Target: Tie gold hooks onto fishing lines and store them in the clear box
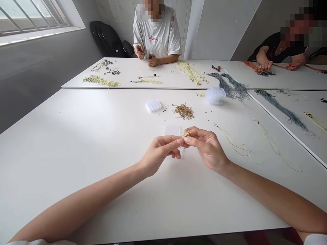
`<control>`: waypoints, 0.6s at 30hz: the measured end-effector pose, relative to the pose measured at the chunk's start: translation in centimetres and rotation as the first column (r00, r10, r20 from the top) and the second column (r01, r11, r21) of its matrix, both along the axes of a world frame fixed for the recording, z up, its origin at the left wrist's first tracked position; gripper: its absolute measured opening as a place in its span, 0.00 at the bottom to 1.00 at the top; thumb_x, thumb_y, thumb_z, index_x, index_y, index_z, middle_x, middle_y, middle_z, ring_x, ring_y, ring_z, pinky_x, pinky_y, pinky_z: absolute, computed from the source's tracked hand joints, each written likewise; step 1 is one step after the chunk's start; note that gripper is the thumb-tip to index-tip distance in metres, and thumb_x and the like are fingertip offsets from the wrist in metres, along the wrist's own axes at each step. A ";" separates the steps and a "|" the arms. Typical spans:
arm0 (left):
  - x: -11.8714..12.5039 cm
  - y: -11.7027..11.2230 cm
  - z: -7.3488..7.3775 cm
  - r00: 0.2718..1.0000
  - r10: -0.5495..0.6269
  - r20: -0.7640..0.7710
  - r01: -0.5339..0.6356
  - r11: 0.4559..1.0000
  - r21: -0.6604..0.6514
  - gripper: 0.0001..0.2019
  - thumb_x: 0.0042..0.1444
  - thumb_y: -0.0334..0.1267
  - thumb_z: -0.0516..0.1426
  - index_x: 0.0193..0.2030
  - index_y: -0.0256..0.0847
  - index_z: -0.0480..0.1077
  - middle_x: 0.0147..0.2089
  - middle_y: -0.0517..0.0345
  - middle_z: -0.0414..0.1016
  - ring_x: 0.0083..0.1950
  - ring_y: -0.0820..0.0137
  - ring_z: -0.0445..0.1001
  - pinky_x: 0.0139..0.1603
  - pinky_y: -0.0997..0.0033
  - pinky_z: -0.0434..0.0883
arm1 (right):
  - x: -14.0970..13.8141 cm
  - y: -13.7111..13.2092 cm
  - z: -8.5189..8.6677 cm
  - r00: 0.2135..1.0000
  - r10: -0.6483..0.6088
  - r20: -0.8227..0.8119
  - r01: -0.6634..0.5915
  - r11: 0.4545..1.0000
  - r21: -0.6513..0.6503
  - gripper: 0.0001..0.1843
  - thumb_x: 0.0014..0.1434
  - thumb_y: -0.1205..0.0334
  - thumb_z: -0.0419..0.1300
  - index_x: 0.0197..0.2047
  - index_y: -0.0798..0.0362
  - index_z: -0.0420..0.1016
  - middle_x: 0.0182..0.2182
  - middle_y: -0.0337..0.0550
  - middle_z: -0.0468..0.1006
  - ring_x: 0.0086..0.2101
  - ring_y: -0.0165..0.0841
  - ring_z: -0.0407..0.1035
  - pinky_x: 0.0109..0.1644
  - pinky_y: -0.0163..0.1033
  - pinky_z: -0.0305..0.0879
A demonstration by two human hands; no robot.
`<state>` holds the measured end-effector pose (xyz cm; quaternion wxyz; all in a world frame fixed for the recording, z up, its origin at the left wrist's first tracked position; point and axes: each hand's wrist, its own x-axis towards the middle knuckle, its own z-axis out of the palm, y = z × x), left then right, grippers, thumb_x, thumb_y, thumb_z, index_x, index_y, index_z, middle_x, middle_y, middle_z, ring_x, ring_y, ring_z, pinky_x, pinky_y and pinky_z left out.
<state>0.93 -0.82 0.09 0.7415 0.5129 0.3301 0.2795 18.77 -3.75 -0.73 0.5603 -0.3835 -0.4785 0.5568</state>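
My left hand [157,151] and my right hand [211,148] meet over the table, fingertips pinched together. Between the right thumb and fingers sits a small yellow-gold bundle [187,134], with thin ends poking out; it looks like coiled cord with a gold metal piece. The left thumb and forefinger close on its lower left side, partly hiding it. Under the hands lies a clear plastic box [171,130], partly covered. Just beyond is a pile of small gold hook-like pieces [184,111], with tiny dark bits scattered around it.
A clear compartment box [153,105] and stacked clear boxes [216,95] stand farther back. Pale looped cords [233,144] lie at right, near grey-blue strand bundles [281,107]. Across the white table [89,143], one person [158,34] holds tools; another person [277,51] handles orange strands.
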 end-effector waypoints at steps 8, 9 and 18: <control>0.1 0.0 -0.4 0.986 -0.083 0.147 0.102 0.987 -0.125 0.12 0.61 0.42 0.59 0.37 0.36 0.78 0.40 0.51 0.75 0.35 0.74 0.68 0.43 0.69 0.66 | -0.1 -0.2 -0.2 1.000 0.022 -0.023 -0.022 1.000 -0.014 0.06 0.56 0.64 0.65 0.28 0.50 0.77 0.28 0.38 0.72 0.28 0.30 0.64 0.39 0.43 0.63; 0.1 0.0 -0.4 0.983 -0.081 0.163 0.103 0.986 -0.132 0.11 0.61 0.41 0.59 0.36 0.35 0.78 0.39 0.52 0.75 0.35 0.75 0.67 0.42 0.70 0.65 | -0.1 -0.2 -0.2 0.999 0.026 -0.034 -0.027 1.000 -0.016 0.06 0.57 0.64 0.65 0.28 0.50 0.77 0.28 0.38 0.72 0.28 0.31 0.65 0.38 0.43 0.63; 0.2 0.0 -0.8 0.979 -0.024 0.202 0.064 0.978 -0.197 0.09 0.59 0.39 0.61 0.33 0.35 0.77 0.34 0.57 0.72 0.32 0.79 0.65 0.40 0.74 0.65 | -0.5 -0.4 0.0 0.998 0.009 -0.062 -0.010 1.000 -0.013 0.07 0.56 0.62 0.66 0.26 0.49 0.77 0.26 0.38 0.74 0.30 0.32 0.67 0.39 0.42 0.62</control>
